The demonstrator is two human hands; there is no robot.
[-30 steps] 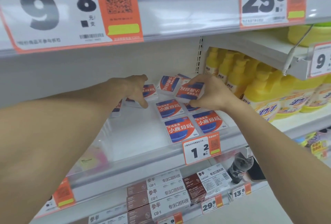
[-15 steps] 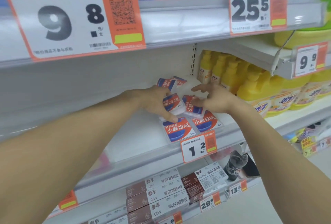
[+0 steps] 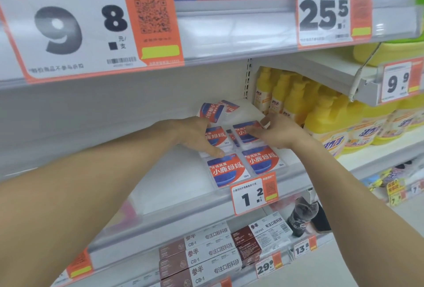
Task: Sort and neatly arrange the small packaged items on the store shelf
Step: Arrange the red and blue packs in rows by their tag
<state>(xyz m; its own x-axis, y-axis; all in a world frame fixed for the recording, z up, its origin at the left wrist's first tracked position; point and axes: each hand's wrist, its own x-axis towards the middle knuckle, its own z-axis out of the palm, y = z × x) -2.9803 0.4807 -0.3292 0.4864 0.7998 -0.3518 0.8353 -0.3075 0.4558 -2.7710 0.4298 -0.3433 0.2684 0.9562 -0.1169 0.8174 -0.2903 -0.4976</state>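
Note:
Small white floss packs with red-and-blue labels lie on the white middle shelf (image 3: 174, 172). Two sit flat at the shelf's front, one on the left (image 3: 227, 169) and one on the right (image 3: 262, 159). Behind them, my left hand (image 3: 195, 135) grips the left second-row pack (image 3: 216, 136), thumb along its front edge. My right hand (image 3: 277, 133) pinches the right second-row pack (image 3: 245, 134), fingers on top and thumb at its back edge. Two more packs (image 3: 211, 111) (image 3: 230, 105) lie tilted and askew further back.
Yellow pump bottles (image 3: 296, 101) stand in a row just right of the packs. A 1.2 price tag (image 3: 253, 196) hangs on the shelf's front rail. Brown-and-white toothpaste boxes (image 3: 202, 257) fill the shelf below, beside a dark drink bottle (image 3: 300, 216). The upper shelf's rail with big price tags overhangs.
Both hands have come forward from the back of the shelf, each bringing a pack. The packs now sit lower, in the second row just behind the front pair.

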